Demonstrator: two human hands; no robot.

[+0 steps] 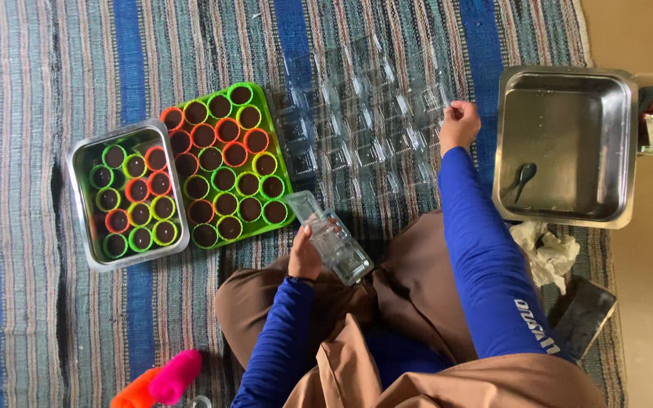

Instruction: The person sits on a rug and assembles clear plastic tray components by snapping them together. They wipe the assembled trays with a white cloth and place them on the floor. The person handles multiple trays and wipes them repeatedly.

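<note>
Near our lap, our left hand [304, 259] grasped a clear tray [329, 237]; our right hand [459, 125] pinched the far clear sheets [364, 128].

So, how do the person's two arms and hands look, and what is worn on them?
Both arms are covered by long, bright blue sleeves that end at the wrists. The right sleeve has white lettering printed near the upper arm; the left sleeve looks plain. The left hand and right hand are bare: no gloves, and no rings or watch can be made out.

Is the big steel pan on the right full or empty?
Nearly empty: the steel pan shows bare metal bottom, holding only a dark spoon.
</note>
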